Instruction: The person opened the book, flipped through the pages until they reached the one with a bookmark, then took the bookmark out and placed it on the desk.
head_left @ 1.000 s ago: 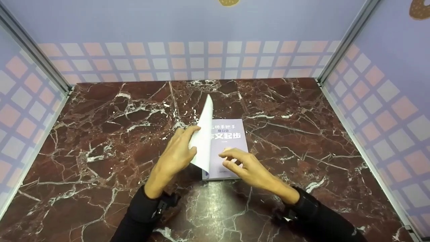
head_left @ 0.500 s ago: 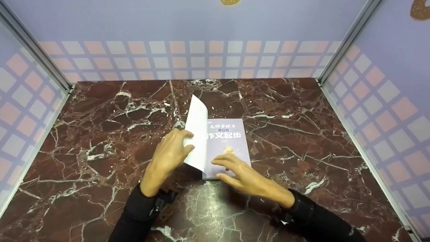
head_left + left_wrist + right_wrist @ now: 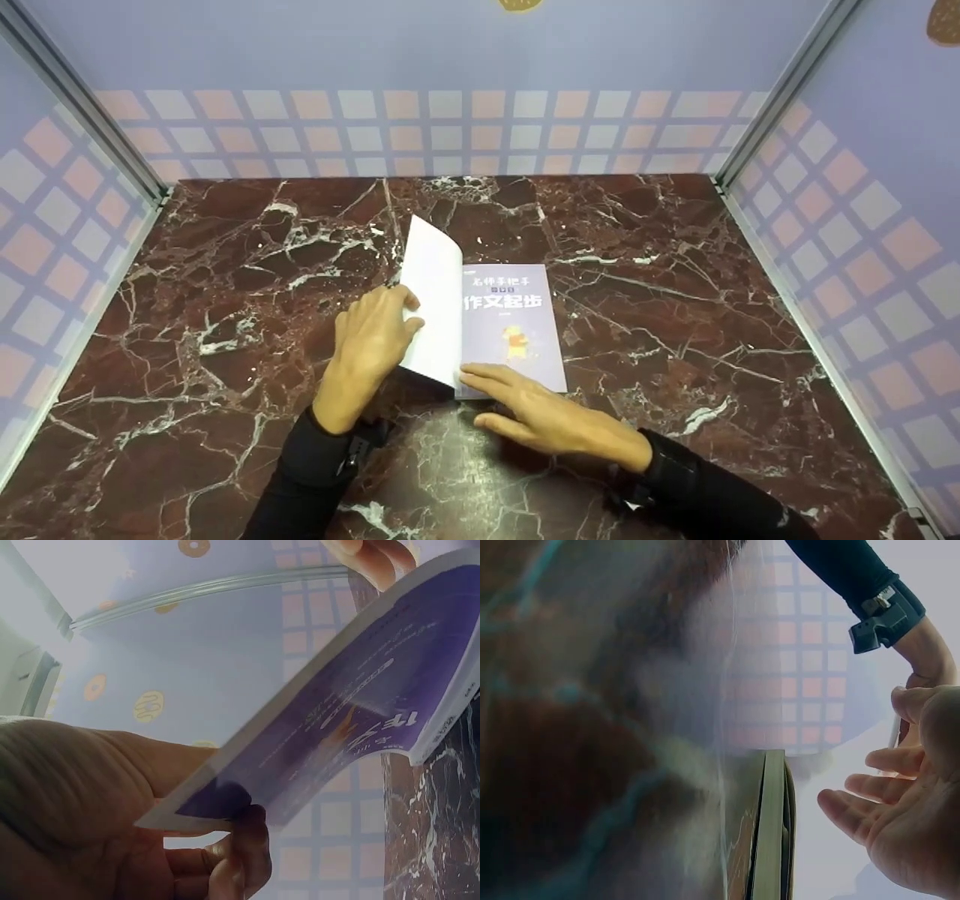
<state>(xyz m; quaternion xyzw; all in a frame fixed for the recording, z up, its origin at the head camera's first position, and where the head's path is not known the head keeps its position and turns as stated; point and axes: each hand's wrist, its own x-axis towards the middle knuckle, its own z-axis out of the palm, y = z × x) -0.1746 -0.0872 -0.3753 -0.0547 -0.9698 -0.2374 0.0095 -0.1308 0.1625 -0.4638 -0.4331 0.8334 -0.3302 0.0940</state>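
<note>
A book with a lilac page bearing white characters and a small yellow cartoon figure lies on the table. Its white-backed cover is lifted and bowed over to the left. My left hand pinches the outer edge of that cover. In the left wrist view, the cover's purple printed side runs up from between thumb and fingers. My right hand, fingers extended, reaches over the book's lower edge, fingertips right beside the fold. The right wrist view shows the book's thick page edge near the hand.
The table has a dark red marbled top with white veins. Lilac wall panels with a pink and white checked band enclose the back and both sides, joined by metal corner posts.
The cover has swung further left in my left hand, uncovering more of the lilac page. My right hand has moved down and left towards the fold, its fingers straighter.
</note>
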